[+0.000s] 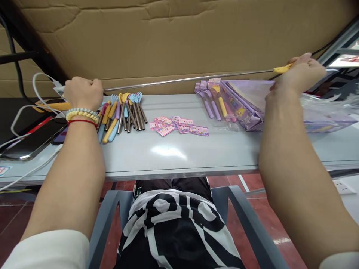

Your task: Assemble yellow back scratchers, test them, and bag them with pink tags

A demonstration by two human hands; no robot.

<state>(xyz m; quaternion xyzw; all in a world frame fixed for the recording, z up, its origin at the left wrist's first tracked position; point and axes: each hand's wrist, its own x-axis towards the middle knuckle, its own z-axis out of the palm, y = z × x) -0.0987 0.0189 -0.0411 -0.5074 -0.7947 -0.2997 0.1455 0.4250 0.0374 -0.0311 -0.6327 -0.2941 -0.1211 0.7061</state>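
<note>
both arms stretched wide apart, left hand (83,92) fisted, right hand (301,71) in a pinching grip.

bright overhead light, glare on table (168,151), edges warped.

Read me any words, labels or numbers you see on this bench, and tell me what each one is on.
Nothing reads clearly.
Pink label cards: print too small and blurred to read.
Purple packaging box: side print with cartoon pictures, too blurred to read.
Black-and-white garment: large white shapes, cut off and folded, not readable.
Sticker at the table's left edge: red marks, unreadable.
</note>
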